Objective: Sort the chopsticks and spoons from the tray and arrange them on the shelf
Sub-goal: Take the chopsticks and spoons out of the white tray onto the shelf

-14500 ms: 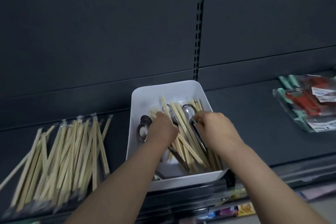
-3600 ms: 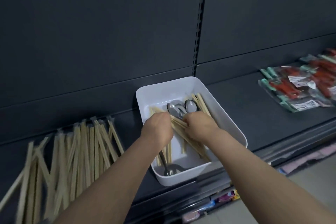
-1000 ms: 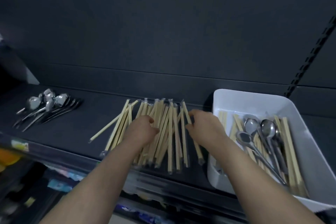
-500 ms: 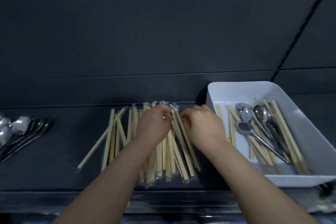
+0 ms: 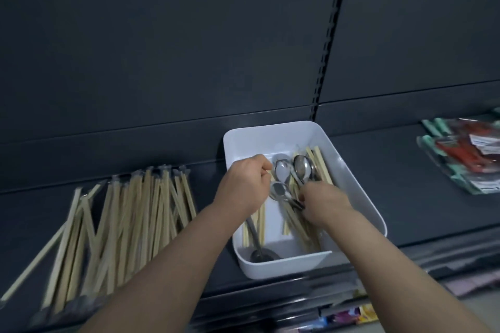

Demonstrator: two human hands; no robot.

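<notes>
Nearest, a lone spoon [image 5: 261, 253] lies bowl-down against the front wall of the white tray [image 5: 273, 270], which sits close to the shelf's front lip; a hard tug towards the body could, I judge, drag the tray over that edge. Both hands are inside it. The left hand [image 5: 243, 189] is curled narrow over the loose chopsticks [image 5: 254, 227] on its side, though whether it actually holds any I cannot tell. The right hand [image 5: 323, 205] has thumb and fingers closed on the handles of the spoons [image 5: 282, 170], whose bowls fan out just beyond it. Those handles lie across and among more chopsticks [image 5: 319, 162], so lifting could carry a stick along and spoil the sort, or let a smooth metal handle slip and clatter back. Left of the tray, the sorted chopsticks pile [image 5: 130, 224] fans loosely, some ends near the front edge, where a passing forearm might sweep them off. The dark shelf [image 5: 392, 197] also carries red-and-green packets [image 5: 465, 159] well to the right; behind rises a dark back panel [image 5: 189, 48] split by a slotted upright [image 5: 328, 43]
</notes>
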